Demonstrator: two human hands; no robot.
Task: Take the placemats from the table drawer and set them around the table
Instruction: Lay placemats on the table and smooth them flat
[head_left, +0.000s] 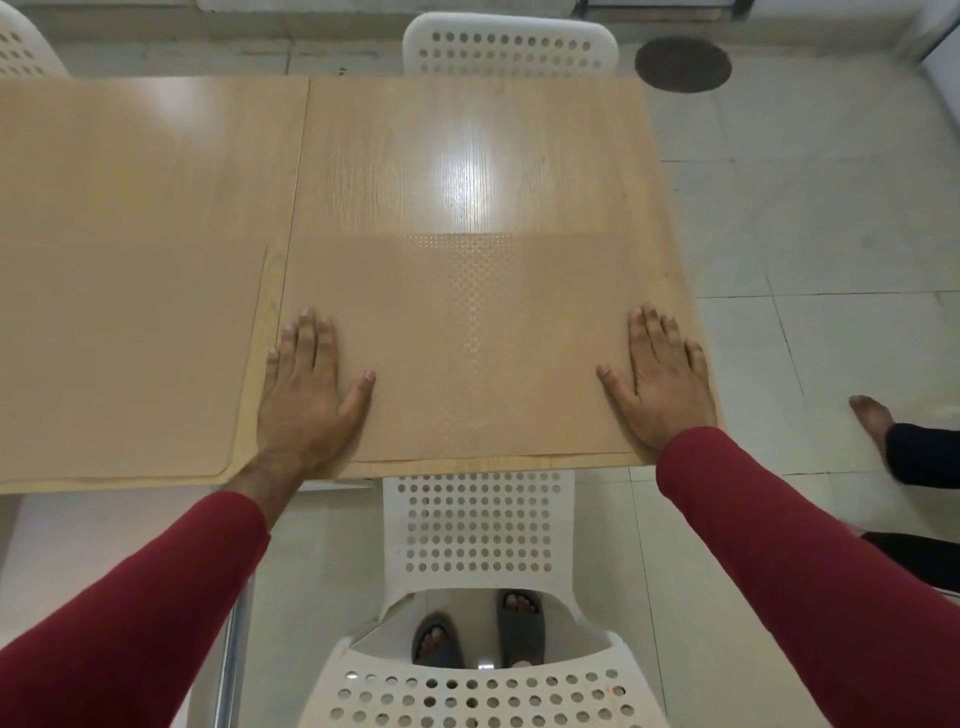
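Note:
A tan translucent placemat (467, 338) lies flat on the near right part of the light wooden table (467, 156), its front edge along the table's near edge. My left hand (306, 384) presses flat on the mat's left side with straight fingers. Over on the mat's right side, my right hand (662, 379) lies flat too. A second tan placemat (124, 353) covers the near left part of the table. No drawer shows in the head view.
A white perforated chair (478, 525) stands between me and the table's near edge. Another white chair (509, 47) is at the far side, a third (21, 47) at the far left. Another person's bare foot (872, 415) is on the tiled floor at right.

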